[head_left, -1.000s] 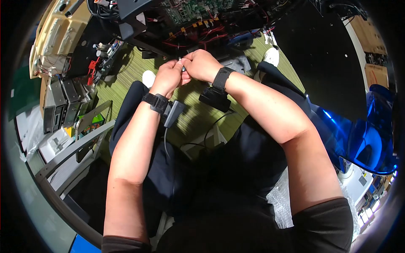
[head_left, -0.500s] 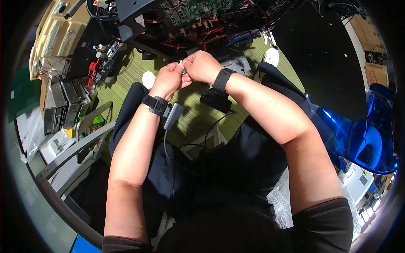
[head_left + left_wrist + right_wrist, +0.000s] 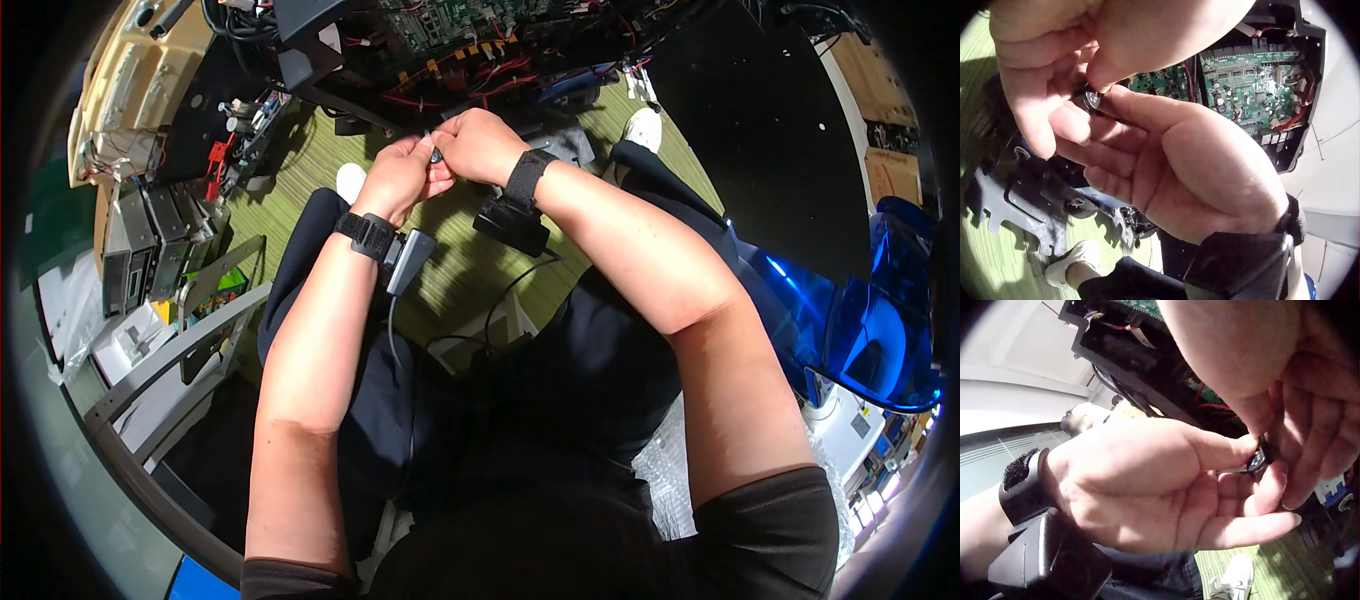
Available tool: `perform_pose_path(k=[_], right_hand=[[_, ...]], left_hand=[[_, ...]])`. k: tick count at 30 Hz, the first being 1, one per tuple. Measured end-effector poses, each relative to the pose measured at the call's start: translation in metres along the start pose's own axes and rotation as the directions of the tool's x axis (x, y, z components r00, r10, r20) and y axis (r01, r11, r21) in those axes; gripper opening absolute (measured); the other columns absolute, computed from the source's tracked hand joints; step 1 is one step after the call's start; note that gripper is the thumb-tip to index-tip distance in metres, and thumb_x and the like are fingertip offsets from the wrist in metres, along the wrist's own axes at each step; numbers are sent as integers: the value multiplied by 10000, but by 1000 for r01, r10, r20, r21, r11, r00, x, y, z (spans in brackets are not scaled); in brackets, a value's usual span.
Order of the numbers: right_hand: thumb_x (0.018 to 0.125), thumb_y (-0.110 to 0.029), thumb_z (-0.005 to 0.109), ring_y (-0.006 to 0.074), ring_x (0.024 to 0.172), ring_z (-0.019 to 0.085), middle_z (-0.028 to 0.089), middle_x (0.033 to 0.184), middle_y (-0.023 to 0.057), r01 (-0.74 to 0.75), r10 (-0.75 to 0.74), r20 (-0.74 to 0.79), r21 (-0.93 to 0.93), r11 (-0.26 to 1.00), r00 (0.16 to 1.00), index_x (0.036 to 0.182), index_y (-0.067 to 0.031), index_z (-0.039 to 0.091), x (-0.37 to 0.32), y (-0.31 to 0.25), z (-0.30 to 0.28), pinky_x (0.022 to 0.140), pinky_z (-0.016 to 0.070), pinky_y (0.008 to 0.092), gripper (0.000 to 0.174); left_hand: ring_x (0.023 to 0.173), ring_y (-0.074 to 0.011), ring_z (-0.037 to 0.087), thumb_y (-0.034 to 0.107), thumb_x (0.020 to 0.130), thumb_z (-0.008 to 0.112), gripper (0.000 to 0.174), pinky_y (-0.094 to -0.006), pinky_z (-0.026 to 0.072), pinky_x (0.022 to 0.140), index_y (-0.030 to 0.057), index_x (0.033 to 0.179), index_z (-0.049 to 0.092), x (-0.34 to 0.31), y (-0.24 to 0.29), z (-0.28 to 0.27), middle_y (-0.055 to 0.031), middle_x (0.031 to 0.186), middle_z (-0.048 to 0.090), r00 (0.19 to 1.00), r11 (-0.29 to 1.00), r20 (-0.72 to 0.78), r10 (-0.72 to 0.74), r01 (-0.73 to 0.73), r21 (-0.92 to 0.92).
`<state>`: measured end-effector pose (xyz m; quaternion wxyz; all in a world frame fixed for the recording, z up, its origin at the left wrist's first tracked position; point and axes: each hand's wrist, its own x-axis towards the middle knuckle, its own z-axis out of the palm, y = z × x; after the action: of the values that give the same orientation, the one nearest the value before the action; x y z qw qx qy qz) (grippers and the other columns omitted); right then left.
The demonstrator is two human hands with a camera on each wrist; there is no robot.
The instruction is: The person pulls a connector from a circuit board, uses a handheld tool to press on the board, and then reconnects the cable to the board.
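In the head view the left hand (image 3: 394, 183) and the right hand (image 3: 480, 148) meet in front of the open black chassis. A small black part (image 3: 436, 156) is between their fingertips. Close up in the left wrist view, the left hand (image 3: 1079, 59) and the right hand (image 3: 1191, 153) pinch this dark part (image 3: 1090, 100) from both sides. Pale markings show on the black part (image 3: 1259, 460) in the right wrist view, where the left hand (image 3: 1147, 487) comes from the left and the right hand (image 3: 1272, 369) from above. Fingers cover much of it.
The chassis holds green circuit boards (image 3: 440, 30) and red wires (image 3: 515, 82). Grey metal boxes (image 3: 130, 255) stand at the left beside a metal frame (image 3: 180, 345). A black panel (image 3: 760, 150) and a glossy blue shell (image 3: 870, 330) are at the right.
Both hands have shifted slightly upward in the head view, towards the chassis. They keep their pinch on the small part, whose tilt changes a little.
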<state>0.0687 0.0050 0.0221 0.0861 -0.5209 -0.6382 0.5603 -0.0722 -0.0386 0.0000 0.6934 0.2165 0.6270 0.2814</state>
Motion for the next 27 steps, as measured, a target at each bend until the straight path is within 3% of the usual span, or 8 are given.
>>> perform_pose_path(k=[5,7,13,14,18,24,26,27], right_hand=[[841,-189,524,342,889,620,632,898,244,72,-76,-46,-88,994,996,895,29,656,5,12,5,764,494,385,261],[826,-173,534,361,908,608,622,901,263,75,-101,-155,-167,983,983,865,48,652,5,16,6,783,486,398,254],[788,-174,566,363,926,604,619,924,266,27,-21,28,-235,972,999,896,55,642,-1,17,-2,813,478,397,264],[768,-189,603,360,918,608,620,933,262,44,-41,20,-136,990,999,919,60,640,2,25,2,813,480,391,293],[742,-201,647,354,908,612,622,926,258,115,-122,-34,-161,980,992,926,55,646,2,32,4,815,480,386,316],[741,-191,674,342,847,629,631,845,244,176,-180,-33,-112,978,983,922,34,655,1,30,7,760,491,383,290],[775,-169,654,246,648,639,637,698,173,219,-230,-59,-147,965,972,861,31,648,0,29,8,626,491,330,218],[775,-169,654,246,648,639,637,698,173,219,-229,-59,-147,965,972,861,31,648,-1,27,8,626,491,330,218]], left_hand=[[772,-122,618,232,979,390,278,-268,541,756,-4,1059,511,5,-2,-2,-64,910,609,1000,999,9,0,0,-52],[814,-142,628,220,977,396,281,-280,538,781,-18,1083,501,6,-2,-2,-87,948,613,999,996,46,-3,7,-84],[809,-153,630,211,970,416,267,-279,543,774,-29,1064,487,6,-2,-3,-104,945,614,1000,992,19,-17,19,-122],[809,-153,630,211,970,416,267,-279,543,774,-29,1064,487,6,-1,-4,-104,945,614,1000,992,18,-15,18,-122],[764,-151,622,210,967,423,262,-256,549,731,-29,1060,480,6,2,-6,-101,908,608,999,995,37,-39,42,-91],[766,-142,618,163,957,444,224,-243,549,727,-26,1070,480,6,3,-12,-93,901,604,988,991,137,-66,81,-108],[774,-140,617,148,953,450,213,-239,547,732,-26,1072,480,8,0,-13,-92,908,603,985,991,165,-56,76,-114],[780,-141,616,138,949,453,207,-238,546,738,-26,1073,479,8,-1,-13,-91,915,601,987,990,154,-52,72,-122]])
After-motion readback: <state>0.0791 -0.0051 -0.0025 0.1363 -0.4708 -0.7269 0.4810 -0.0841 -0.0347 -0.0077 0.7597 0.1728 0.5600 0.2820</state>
